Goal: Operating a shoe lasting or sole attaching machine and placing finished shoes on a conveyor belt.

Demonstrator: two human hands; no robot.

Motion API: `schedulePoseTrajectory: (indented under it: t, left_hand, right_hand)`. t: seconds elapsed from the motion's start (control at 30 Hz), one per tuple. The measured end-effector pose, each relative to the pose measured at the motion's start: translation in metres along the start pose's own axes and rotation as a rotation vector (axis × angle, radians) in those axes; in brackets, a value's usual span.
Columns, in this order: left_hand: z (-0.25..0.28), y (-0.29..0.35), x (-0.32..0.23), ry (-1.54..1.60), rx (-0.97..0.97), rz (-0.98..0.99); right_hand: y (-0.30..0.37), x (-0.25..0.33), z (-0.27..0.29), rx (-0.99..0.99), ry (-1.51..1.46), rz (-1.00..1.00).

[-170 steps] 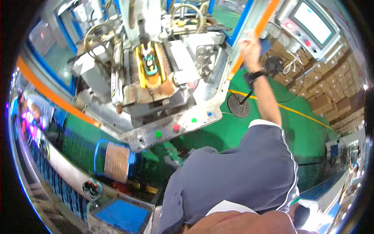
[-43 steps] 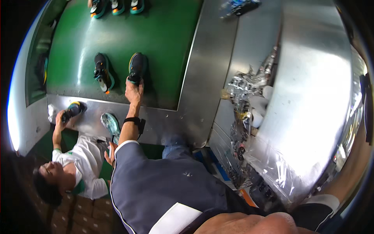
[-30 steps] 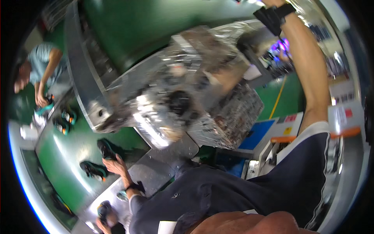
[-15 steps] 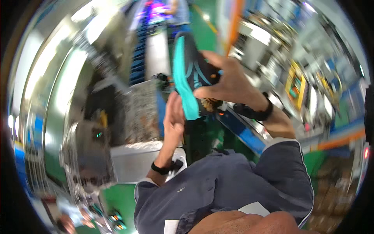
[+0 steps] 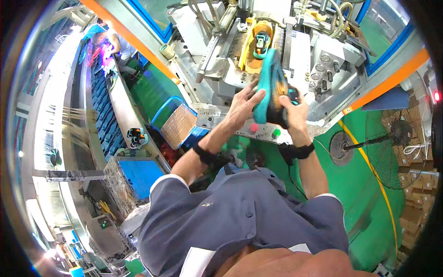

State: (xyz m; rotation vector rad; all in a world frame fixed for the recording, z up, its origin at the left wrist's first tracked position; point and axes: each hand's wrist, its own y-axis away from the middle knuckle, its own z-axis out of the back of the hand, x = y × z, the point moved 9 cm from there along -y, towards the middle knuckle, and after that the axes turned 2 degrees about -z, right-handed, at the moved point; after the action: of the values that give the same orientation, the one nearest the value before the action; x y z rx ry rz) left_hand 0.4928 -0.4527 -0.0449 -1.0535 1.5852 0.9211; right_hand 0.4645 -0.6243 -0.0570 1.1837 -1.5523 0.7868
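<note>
A sports shoe (image 5: pixel 264 92) with a thick teal sole and a dark upper with orange marks is held up in front of me, toe pointing away and sole turned to the left. My left hand (image 5: pixel 244 107) presses against the sole side, fingers partly hidden behind it. On the upper side, my right hand (image 5: pixel 296 113) grips the shoe near its heel and opening, thumb in view. Just beyond the shoe is a machine (image 5: pixel 221 69) with a yellow shoe-shaped holder (image 5: pixel 249 44). Inside the holder sits a dark item with teal and white parts (image 5: pixel 262 42).
Red (image 5: pixel 254 127) and green (image 5: pixel 276 133) buttons line the machine's front edge, with gauges (image 5: pixel 320 67) farther right. A blue-framed stool (image 5: pixel 177 124) stands left of it. Farther left runs a conveyor (image 5: pixel 122 108) carrying a shoe (image 5: pixel 136 137). A stand fan (image 5: pixel 369 143) is at right.
My view and body have turned right, from the conveyor side to face the machine. The shoe has come along in my hands; the left hand now sits higher along the sole.
</note>
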Motion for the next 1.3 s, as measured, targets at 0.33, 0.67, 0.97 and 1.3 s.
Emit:
schedulePoseTrajectory:
  t: [0.33, 0.67, 0.97, 1.3]
  left_hand:
    - [0.134, -0.325, 0.105, -0.707, -0.496, -0.279]
    - [0.144, -0.437, 0.171, -1.023, -0.396, 0.069]
    - [0.123, -0.277, 0.089, 0.220, -0.087, 0.429]
    - [0.247, 0.011, -0.032, 0.145, -0.302, 0.153]
  right_hand:
    - [0.000, 0.073, 0.166, -0.370, 0.116, 0.244]
    - [-0.002, 0.085, 0.182, -0.608, 0.262, 0.239]
    - [-0.218, 0.101, 0.068, -0.289, 0.826, 0.105]
    - [-0.406, -0.075, -0.121, -0.130, 1.456, 0.215]
